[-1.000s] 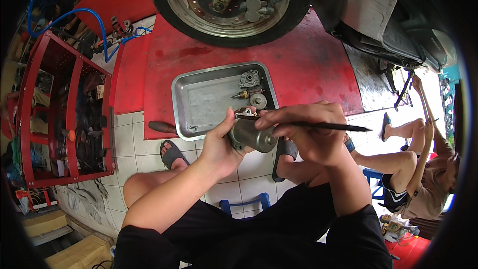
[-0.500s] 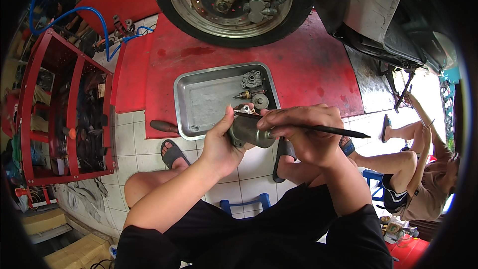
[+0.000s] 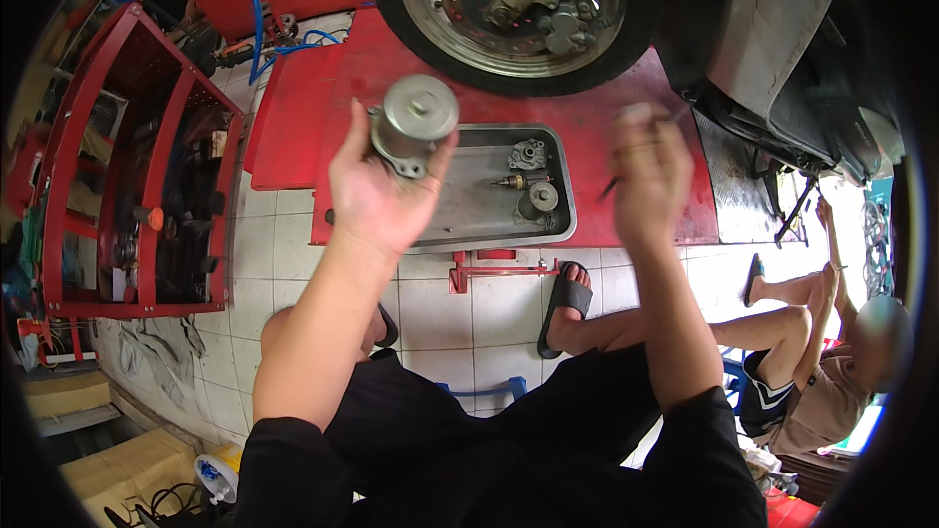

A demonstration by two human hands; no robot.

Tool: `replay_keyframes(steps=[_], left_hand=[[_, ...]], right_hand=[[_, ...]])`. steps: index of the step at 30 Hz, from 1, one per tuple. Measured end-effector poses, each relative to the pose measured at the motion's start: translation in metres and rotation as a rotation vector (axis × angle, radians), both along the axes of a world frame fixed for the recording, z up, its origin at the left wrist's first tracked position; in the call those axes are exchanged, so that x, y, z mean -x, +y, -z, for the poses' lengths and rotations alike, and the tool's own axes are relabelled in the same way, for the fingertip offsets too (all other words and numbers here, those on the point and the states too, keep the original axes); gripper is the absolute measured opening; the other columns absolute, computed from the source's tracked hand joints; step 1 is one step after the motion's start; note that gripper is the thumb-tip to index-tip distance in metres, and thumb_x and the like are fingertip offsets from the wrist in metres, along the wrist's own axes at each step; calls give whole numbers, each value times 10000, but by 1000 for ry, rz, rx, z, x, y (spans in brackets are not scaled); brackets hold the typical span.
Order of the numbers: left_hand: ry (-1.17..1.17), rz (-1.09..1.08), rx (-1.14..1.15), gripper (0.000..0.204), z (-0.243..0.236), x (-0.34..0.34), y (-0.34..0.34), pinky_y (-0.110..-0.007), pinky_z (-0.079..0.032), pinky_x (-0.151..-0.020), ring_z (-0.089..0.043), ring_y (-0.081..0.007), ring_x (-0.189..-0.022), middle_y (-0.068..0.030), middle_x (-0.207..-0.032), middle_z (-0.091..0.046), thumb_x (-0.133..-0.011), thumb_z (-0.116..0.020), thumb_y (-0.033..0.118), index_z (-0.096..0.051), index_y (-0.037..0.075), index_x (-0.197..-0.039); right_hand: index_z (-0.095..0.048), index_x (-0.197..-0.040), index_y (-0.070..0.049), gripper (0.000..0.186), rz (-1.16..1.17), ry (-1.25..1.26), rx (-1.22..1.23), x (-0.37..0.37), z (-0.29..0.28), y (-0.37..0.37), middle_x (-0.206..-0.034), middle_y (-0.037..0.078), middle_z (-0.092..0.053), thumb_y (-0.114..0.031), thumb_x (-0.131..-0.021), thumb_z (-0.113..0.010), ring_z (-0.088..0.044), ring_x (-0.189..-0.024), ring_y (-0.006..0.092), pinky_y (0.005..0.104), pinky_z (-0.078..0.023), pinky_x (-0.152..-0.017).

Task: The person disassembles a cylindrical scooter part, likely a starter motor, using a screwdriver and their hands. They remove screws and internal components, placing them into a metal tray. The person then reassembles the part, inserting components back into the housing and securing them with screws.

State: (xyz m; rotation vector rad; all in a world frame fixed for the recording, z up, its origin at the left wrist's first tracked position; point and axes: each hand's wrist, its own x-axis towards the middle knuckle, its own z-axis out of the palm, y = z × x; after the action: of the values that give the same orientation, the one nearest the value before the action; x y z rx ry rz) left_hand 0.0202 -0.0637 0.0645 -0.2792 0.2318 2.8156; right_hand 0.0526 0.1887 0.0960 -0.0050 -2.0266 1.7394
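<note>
Cylinder (image 3: 419, 110) sits in half-curled left hand (image 3: 384, 186), hiding far left corner of metal tray (image 3: 489, 245); blurred right hand (image 3: 650, 171) is closed around thin dark tool (image 3: 611, 187).

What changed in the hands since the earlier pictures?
The left hand carried the metal cylinder forward and left, round end now facing the camera. The right hand moved forward, away from it, still holding the dark tool. The tray and its parts stayed put.
</note>
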Motion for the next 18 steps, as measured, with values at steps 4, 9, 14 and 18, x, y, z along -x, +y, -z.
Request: replay_keyframes(steps=[4,9,14,18], left_hand=[[23,-186,-39,437,-16,12,-30,-523,-503,-1066,-577,-350,-1222,-167,-1307,-596,-1049,-496,398,-531,24,-1271],[59,-132,-237,417,-5,22,-52,-521,-492,-1080,-571,-356,-1232,-174,-1303,-598,-1055,-485,390,-529,25,-1251],[38,-180,-150,449,-12,13,-48,-529,-483,-1085,-543,-359,-1269,-166,-1326,-586,-1066,-437,417,-515,29,-1278],[40,-180,-106,473,-22,6,-44,-528,-448,-1113,-519,-340,-1300,-153,-1355,-569,-1080,-379,431,-497,35,-1311]], right_hand=[[-733,-943,19,258,-468,-337,-614,-4,82,-50,-784,197,-699,-230,-877,-713,-672,-683,344,413,-537,-732],[-755,-962,-29,241,-519,-590,-858,15,140,-110,-872,210,-724,-214,-809,-735,-698,-885,410,474,-561,-836],[-755,-1008,-54,294,-549,-686,-965,28,158,-130,-980,228,-725,-207,-757,-752,-697,-940,417,471,-564,-873],[-747,-989,-37,292,-602,-702,-991,31,157,-136,-996,242,-720,-213,-757,-736,-695,-965,418,480,-565,-883]])
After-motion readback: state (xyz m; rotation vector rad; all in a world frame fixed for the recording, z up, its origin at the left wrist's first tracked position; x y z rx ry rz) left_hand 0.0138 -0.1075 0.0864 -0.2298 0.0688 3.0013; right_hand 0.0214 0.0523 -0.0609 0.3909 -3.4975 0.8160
